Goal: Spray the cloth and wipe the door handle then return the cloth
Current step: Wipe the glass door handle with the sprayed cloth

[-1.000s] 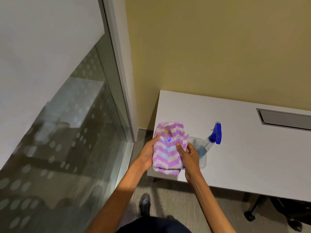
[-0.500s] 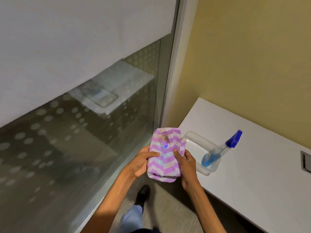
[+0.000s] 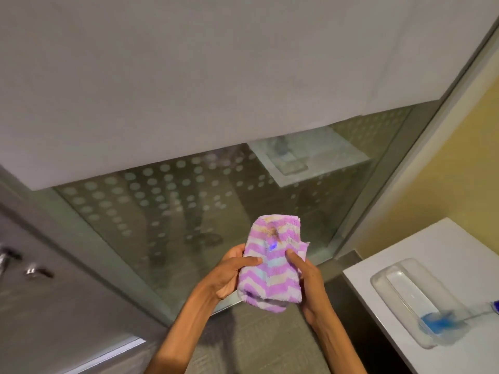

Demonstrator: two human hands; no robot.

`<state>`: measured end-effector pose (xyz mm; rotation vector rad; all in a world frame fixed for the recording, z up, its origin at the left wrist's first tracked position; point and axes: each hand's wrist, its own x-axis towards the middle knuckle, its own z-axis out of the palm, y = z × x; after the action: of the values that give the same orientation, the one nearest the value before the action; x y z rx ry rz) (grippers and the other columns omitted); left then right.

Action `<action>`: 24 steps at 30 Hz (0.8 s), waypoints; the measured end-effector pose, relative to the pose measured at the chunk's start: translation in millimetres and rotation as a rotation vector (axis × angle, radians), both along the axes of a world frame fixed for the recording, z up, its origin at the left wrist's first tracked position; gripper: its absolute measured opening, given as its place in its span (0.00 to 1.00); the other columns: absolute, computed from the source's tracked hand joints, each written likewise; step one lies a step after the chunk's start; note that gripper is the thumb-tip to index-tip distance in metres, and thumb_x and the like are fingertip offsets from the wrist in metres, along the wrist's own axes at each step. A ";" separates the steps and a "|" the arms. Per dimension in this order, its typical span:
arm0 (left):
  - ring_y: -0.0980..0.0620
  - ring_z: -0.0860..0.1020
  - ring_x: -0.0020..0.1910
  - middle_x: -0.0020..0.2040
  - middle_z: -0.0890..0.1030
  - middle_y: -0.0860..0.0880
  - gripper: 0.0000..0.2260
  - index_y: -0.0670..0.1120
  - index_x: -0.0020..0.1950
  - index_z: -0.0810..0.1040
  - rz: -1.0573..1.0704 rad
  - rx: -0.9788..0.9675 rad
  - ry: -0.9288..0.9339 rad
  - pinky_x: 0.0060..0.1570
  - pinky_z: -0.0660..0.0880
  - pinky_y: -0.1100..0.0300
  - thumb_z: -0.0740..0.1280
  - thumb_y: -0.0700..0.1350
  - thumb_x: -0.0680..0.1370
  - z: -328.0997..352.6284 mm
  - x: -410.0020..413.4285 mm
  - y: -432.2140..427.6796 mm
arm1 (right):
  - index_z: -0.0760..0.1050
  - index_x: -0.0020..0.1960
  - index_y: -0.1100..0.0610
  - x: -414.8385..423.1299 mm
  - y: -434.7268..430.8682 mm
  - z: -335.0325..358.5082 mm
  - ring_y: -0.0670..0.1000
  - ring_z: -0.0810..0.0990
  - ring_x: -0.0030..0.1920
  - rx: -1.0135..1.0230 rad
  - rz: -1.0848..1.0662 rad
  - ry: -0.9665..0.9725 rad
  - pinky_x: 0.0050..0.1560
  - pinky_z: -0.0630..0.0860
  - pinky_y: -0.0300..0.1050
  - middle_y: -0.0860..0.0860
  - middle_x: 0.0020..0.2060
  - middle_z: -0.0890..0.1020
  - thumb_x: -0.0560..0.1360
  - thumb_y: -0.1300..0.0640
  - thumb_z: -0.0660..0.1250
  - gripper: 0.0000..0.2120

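Both your forearms come up from the bottom of the frame and meet in the middle, bare, angled in toward each other. Your left hand (image 3: 229, 273) is curled around the left edge of the cloth (image 3: 272, 261), thumb laid flat across the front and the rest of the fingers tucked behind. Your right hand (image 3: 309, 279) has the right edge the same way, thumb pressed on the front near the middle, palm wrapped along the side. So both hands are closed on it, holding it up in the air over the carpeted floor (image 3: 251, 344), not touching anything else.

The cloth's folded into a thick upright pad, fluffy, purple and white zigzag stripes, with a brownish stain near the top and a small blue spot just under it. The bottom edge hangs loose below your palms.

Off to the right on the white surface (image 3: 442, 244) sits a clear tray (image 3: 399, 276) with the spray bottle (image 3: 442, 323) lying in it, blue liquid showing, nozzle end running off frame.

Farther out is the glass wall (image 3: 216, 190) with frosted dots, and at far left a metal door handle (image 3: 10, 256), well apart from the cloth.
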<state>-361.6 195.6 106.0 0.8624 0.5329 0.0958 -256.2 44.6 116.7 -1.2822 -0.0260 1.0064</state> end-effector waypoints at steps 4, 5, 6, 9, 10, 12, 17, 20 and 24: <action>0.44 0.86 0.51 0.56 0.85 0.38 0.22 0.36 0.64 0.76 0.059 0.038 -0.033 0.48 0.84 0.51 0.73 0.36 0.71 13.6 -63.6 17.1 | 0.76 0.62 0.59 -48.3 29.3 11.1 0.62 0.85 0.53 0.056 0.105 0.011 0.51 0.83 0.56 0.61 0.53 0.85 0.71 0.48 0.74 0.24; 0.44 0.86 0.51 0.56 0.85 0.39 0.22 0.37 0.64 0.76 0.081 0.050 -0.028 0.48 0.84 0.52 0.73 0.36 0.71 16.2 -81.2 21.3 | 0.76 0.62 0.60 -62.7 36.6 13.5 0.62 0.85 0.54 0.075 0.131 0.016 0.53 0.82 0.59 0.61 0.54 0.85 0.70 0.48 0.75 0.25; 0.45 0.86 0.50 0.55 0.85 0.39 0.23 0.37 0.64 0.76 0.104 0.063 -0.022 0.47 0.84 0.52 0.74 0.37 0.70 18.7 -99.6 25.9 | 0.77 0.62 0.60 -78.2 44.1 16.0 0.63 0.84 0.55 0.092 0.155 0.026 0.56 0.80 0.61 0.62 0.55 0.85 0.69 0.48 0.75 0.26; 0.46 0.86 0.49 0.53 0.86 0.41 0.23 0.38 0.62 0.77 0.162 0.093 -0.017 0.45 0.83 0.54 0.76 0.39 0.68 28.2 -156.5 40.1 | 0.78 0.61 0.61 -130.1 65.3 23.3 0.65 0.83 0.57 0.149 0.196 0.075 0.58 0.79 0.63 0.64 0.56 0.84 0.68 0.50 0.74 0.25; 0.46 0.86 0.48 0.53 0.87 0.41 0.22 0.39 0.61 0.78 0.175 0.097 -0.022 0.44 0.83 0.55 0.75 0.39 0.68 31.4 -175.7 44.2 | 0.78 0.61 0.61 -147.9 71.5 24.5 0.65 0.83 0.57 0.168 0.208 0.089 0.56 0.80 0.63 0.64 0.57 0.83 0.69 0.50 0.74 0.24; 0.47 0.86 0.49 0.53 0.87 0.42 0.20 0.40 0.61 0.79 0.201 0.102 -0.025 0.45 0.83 0.55 0.74 0.39 0.70 36.0 -213.0 50.7 | 0.77 0.63 0.61 -183.0 82.8 27.5 0.65 0.83 0.57 0.196 0.228 0.123 0.54 0.81 0.61 0.64 0.58 0.83 0.73 0.52 0.72 0.22; 0.47 0.85 0.50 0.58 0.85 0.41 0.26 0.40 0.64 0.77 0.377 0.129 0.051 0.49 0.82 0.55 0.76 0.43 0.67 38.9 -300.3 57.6 | 0.74 0.66 0.61 -275.0 106.8 39.6 0.64 0.82 0.57 0.343 0.245 0.315 0.56 0.79 0.61 0.64 0.58 0.82 0.74 0.50 0.69 0.24; 0.50 0.84 0.50 0.57 0.86 0.45 0.32 0.43 0.65 0.77 0.446 0.154 0.069 0.50 0.80 0.56 0.79 0.51 0.63 40.7 -347.3 56.9 | 0.75 0.65 0.62 -324.9 118.3 52.6 0.63 0.80 0.55 0.437 0.254 0.461 0.58 0.76 0.61 0.63 0.53 0.80 0.75 0.50 0.67 0.23; 0.49 0.85 0.51 0.58 0.85 0.45 0.25 0.48 0.62 0.79 0.468 0.164 -0.030 0.47 0.81 0.57 0.78 0.49 0.67 49.7 -391.6 61.2 | 0.69 0.70 0.64 -370.1 133.2 64.2 0.64 0.78 0.55 0.458 0.181 0.348 0.62 0.71 0.67 0.64 0.53 0.79 0.76 0.52 0.66 0.27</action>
<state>-753.2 256.8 155.7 0.8803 0.6982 0.5858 -626.4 177.8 180.9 -0.6871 -0.1002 1.2817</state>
